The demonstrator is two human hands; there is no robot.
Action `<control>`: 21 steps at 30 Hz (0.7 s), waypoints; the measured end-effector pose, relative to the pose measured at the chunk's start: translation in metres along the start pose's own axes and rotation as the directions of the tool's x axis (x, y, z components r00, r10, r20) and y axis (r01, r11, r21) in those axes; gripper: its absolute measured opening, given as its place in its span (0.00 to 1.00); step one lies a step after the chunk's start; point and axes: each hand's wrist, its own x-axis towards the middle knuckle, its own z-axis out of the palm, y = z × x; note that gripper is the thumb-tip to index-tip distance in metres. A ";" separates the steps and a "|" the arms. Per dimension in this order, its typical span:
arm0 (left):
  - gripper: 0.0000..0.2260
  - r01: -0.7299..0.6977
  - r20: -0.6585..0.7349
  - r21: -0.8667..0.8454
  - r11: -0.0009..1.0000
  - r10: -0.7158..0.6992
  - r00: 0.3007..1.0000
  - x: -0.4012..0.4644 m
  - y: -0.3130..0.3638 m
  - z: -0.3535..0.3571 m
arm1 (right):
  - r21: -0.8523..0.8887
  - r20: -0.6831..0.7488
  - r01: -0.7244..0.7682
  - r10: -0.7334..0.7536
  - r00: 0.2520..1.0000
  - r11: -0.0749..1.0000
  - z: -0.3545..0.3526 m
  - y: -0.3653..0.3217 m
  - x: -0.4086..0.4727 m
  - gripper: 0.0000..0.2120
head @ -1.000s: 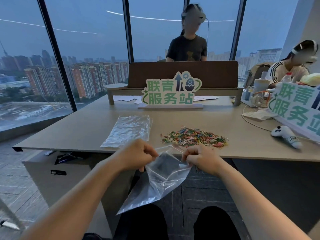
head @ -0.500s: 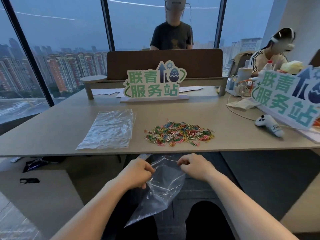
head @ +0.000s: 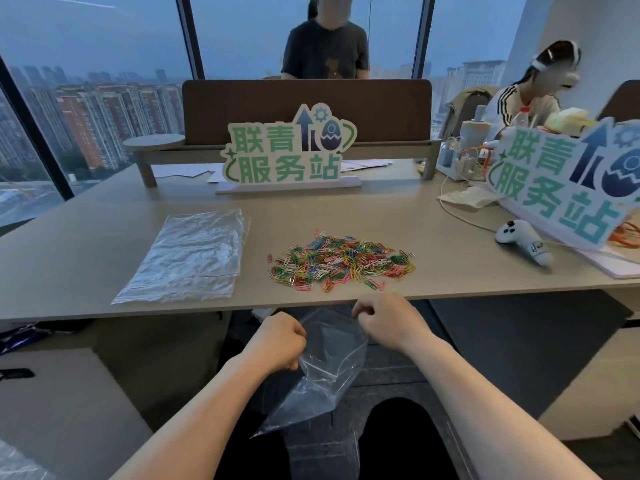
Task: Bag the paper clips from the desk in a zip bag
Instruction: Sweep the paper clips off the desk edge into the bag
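A heap of coloured paper clips (head: pixel 341 262) lies near the front edge of the beige desk (head: pixel 86 237). Just below that edge, over my lap, I hold a clear zip bag (head: pixel 329 368) by its top. My left hand (head: pixel 277 342) pinches the bag's left rim and my right hand (head: pixel 381 322) pinches the right rim, so the mouth is pulled apart between them. The bag hangs down slack and looks empty. Both hands are apart from the clips, a little in front of and below them.
A stack of spare clear bags (head: pixel 188 256) lies left of the clips. A green-lettered sign (head: pixel 289 155) stands behind, a second sign (head: pixel 568 181) at the right with a white controller (head: pixel 523 240) and a cable. Two people sit beyond the desk.
My view has tipped down and closer to the desk. My hands and the bag have stayed below the desk edge, and the bag's mouth is spread a little wider.
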 end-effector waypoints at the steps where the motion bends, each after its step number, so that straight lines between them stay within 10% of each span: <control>1: 0.15 0.000 0.000 -0.004 1.000 0.000 1.000 0.002 0.001 0.001 | 0.016 -0.036 0.016 -0.015 0.999 1.000 -0.003 0.000 0.001 0.13; 9: 0.11 -0.029 0.004 -0.016 0.999 0.029 1.000 0.015 0.010 0.015 | 0.002 -0.391 0.110 -0.100 0.915 0.994 -0.013 0.025 0.018 0.16; 21: 0.24 -0.069 -0.028 -0.060 0.996 0.067 0.997 0.025 0.020 0.039 | -0.197 -0.195 -0.180 0.141 0.971 0.964 -0.017 0.064 0.049 0.29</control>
